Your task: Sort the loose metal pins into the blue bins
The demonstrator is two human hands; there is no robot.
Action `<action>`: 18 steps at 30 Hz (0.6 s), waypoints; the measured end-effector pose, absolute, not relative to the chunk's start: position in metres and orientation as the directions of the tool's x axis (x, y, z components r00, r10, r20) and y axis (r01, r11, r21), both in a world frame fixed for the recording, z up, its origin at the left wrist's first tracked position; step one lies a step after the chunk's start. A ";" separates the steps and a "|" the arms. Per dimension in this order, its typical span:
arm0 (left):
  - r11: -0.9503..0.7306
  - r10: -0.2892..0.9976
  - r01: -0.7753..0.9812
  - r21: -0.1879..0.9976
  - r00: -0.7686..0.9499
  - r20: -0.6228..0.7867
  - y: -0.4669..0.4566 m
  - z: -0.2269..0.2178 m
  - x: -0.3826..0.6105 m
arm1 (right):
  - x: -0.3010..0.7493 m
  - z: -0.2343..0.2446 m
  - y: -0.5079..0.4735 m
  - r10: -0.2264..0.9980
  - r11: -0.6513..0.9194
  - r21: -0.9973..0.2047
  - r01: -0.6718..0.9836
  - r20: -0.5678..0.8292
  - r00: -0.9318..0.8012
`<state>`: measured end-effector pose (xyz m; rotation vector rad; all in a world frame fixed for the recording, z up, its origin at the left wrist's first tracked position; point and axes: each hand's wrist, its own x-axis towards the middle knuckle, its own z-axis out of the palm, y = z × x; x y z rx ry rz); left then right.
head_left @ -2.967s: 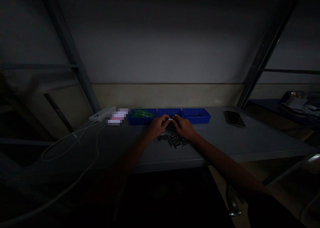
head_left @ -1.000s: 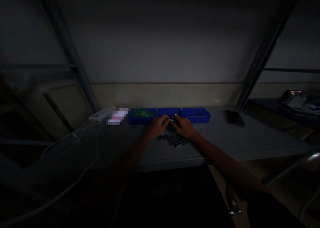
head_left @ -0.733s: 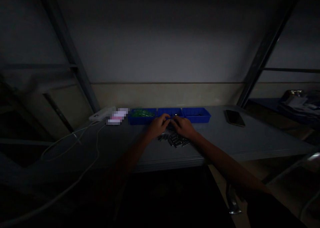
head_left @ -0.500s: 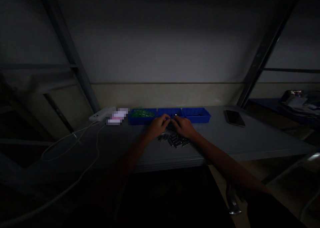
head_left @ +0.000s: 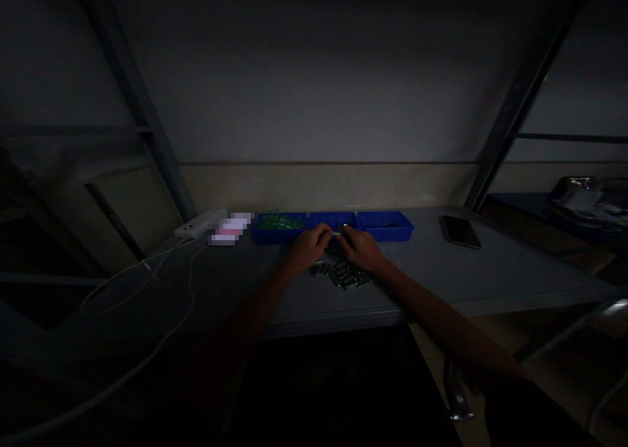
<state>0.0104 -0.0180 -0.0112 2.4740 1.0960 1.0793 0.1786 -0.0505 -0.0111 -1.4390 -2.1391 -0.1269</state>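
Between my two hands, just in front of the blue bins, is a small shiny metal cylinder [head_left: 336,233]. My left hand [head_left: 312,245] pinches its left end, while the fingers of my right hand [head_left: 360,245] close on its right end. Its exact kind is too small and dark to make out. Below my hands a loose pile of short metal cylinders [head_left: 346,277] lies on the grey table [head_left: 294,296]. The middle blue bin [head_left: 324,218] stands right behind my fingers and is partly hidden by them; something shiny shows inside it.
Green plastic pieces fill the left blue bin [head_left: 275,239]. A few small dark parts lie in the right blue bin [head_left: 400,232]. Farther right rests a dark phone [head_left: 461,232]. A white device [head_left: 193,226] with pale cables [head_left: 191,290] is at left. Metal posts [head_left: 510,107] flank the table.
Both hands stay in nearly the same place. The metal cylinder between my fingertips now shows brighter and lies more level; my fingers have shifted slightly on it.
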 end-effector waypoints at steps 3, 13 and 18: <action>-0.696 0.716 0.525 0.490 0.449 0.535 -0.019 -0.010 0.011 | 0.178 -0.010 -0.051 0.834 0.408 -0.216 0.887 0.485 -0.265; -0.687 0.724 0.531 0.497 0.436 0.535 -0.019 -0.011 0.011 | 0.179 -0.012 -0.050 0.813 0.446 -0.275 0.852 0.523 -0.257; -0.682 0.727 0.542 0.490 0.434 0.532 -0.016 -0.013 0.011 | 0.181 -0.015 -0.048 0.805 0.459 -0.270 0.846 0.530 -0.267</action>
